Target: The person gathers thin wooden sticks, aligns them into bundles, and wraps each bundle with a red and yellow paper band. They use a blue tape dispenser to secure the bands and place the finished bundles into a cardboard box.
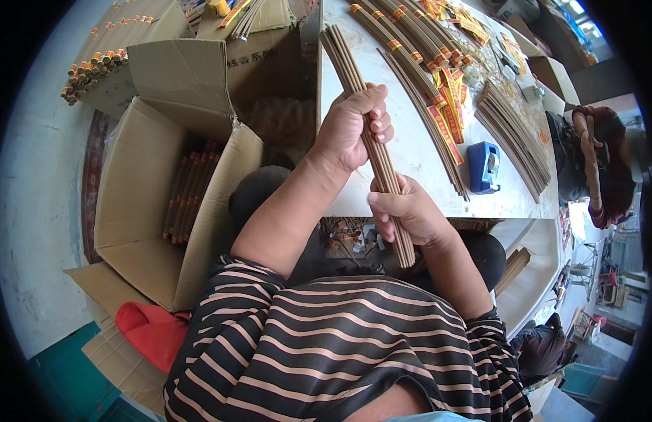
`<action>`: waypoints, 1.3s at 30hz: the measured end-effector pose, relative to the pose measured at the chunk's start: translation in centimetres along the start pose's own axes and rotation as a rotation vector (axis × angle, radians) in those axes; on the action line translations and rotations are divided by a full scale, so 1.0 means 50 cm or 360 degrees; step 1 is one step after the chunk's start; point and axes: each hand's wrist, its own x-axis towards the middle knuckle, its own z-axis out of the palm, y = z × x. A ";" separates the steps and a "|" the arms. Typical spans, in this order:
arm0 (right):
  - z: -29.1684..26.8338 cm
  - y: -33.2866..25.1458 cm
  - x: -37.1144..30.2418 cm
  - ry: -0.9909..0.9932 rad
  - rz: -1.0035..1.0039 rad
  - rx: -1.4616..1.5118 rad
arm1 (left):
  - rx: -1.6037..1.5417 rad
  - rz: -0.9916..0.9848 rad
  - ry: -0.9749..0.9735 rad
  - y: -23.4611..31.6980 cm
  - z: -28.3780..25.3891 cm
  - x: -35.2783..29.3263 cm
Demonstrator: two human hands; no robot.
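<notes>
A bundle of thin brown incense sticks (382, 165) slants in front of me over the table's near edge, its upper end leaning to the left. Around its middle, the fingers and thumb of my left hand (353, 126) are closed. Lower down, my right hand (412, 209) grips the same bundle close to its bottom end. No paper band shows on the part of the bundle I can see. Beside it on the white table (350, 200) lie a few loose sticks (428, 130) and red-and-yellow paper labels (449, 109).
A blue tape dispenser (483, 169) stands near the table's right side, beside a pile of loose sticks (516, 141). Banded bundles (410, 35) lie at the back. At left, an open carton (118, 183) holds several bundles (192, 193). Another person (607, 162) is at far right.
</notes>
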 end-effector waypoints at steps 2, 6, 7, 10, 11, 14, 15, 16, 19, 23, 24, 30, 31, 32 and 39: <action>0.004 -0.003 -0.001 0.0015 0.0023 -0.0057 | 0.0045 0.0008 0.0020 0.001 0.005 -0.001; 0.003 0.017 0.022 0.0490 -0.0190 -0.1004 | 0.0342 0.0181 0.0466 -0.013 0.013 0.002; 0.004 0.023 0.029 0.0648 -0.0274 -0.1310 | 0.0447 0.0237 0.0567 -0.017 0.011 0.005; 0.004 0.006 0.005 0.0187 -0.0009 -0.0315 | 0.0068 0.0087 0.0194 -0.004 0.001 0.004; 0.000 0.004 -0.001 0.0009 0.0045 -0.0001 | -0.0072 0.0048 0.0037 -0.002 0.000 0.005; 0.001 0.006 -0.002 -0.0026 0.0097 0.0053 | 0.0074 0.0060 0.0120 -0.003 0.004 0.005; 0.003 0.007 0.001 0.0046 0.0094 -0.0065 | 0.0165 0.0082 0.0183 -0.005 0.006 0.004; 0.008 0.007 0.005 0.0230 0.0053 -0.0400 | 0.0261 0.0137 0.0286 -0.008 0.011 0.003; 0.019 0.017 0.017 0.0649 -0.0081 -0.0973 | 0.0496 0.0294 0.0549 -0.016 0.025 0.002; 0.013 0.032 0.029 0.0728 -0.0244 -0.1350 | 0.0463 0.0299 0.0579 -0.015 0.026 0.003; 0.017 0.015 0.017 0.0529 -0.0056 -0.0955 | 0.0325 0.0205 0.0473 -0.009 0.021 0.002; 0.012 0.002 -0.001 0.0169 0.0082 -0.0393 | 0.0109 -0.0014 0.0208 0.005 -0.005 0.003; 0.021 0.002 0.003 0.0339 0.0035 -0.0616 | 0.0196 0.0035 0.0313 0.003 0.002 0.002; 0.023 0.008 0.008 0.0441 -0.0002 -0.0731 | 0.0284 0.0085 0.0418 -0.001 0.013 0.000; 0.012 0.002 -0.011 0.0014 0.0098 -0.0081 | -0.0075 -0.0086 -0.0089 0.011 0.000 0.005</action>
